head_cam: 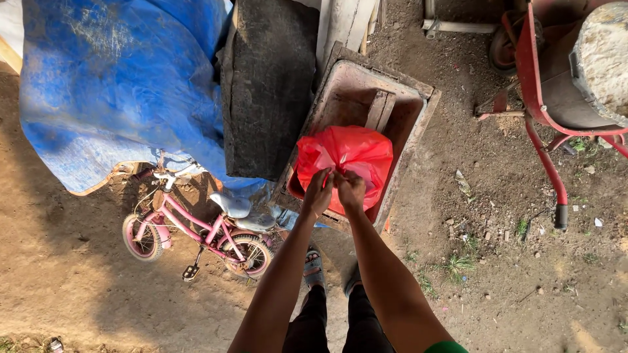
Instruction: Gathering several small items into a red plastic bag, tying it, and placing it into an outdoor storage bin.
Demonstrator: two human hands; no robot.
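Observation:
A full red plastic bag (350, 153) rests on the near edge of a wooden trough-like box (356, 85). My left hand (318, 191) and my right hand (351, 189) are side by side, both pinching the gathered top of the bag. The fingers of each hand are closed on the bunched red plastic. What the bag holds is hidden.
A small pink children's bicycle (196, 225) lies to the left on bare dirt. A blue tarp (111, 85) covers a mound at upper left, next to a dark slab (265, 85). A red-framed cement mixer (569, 72) stands at upper right. My feet (314, 268) stand below the box.

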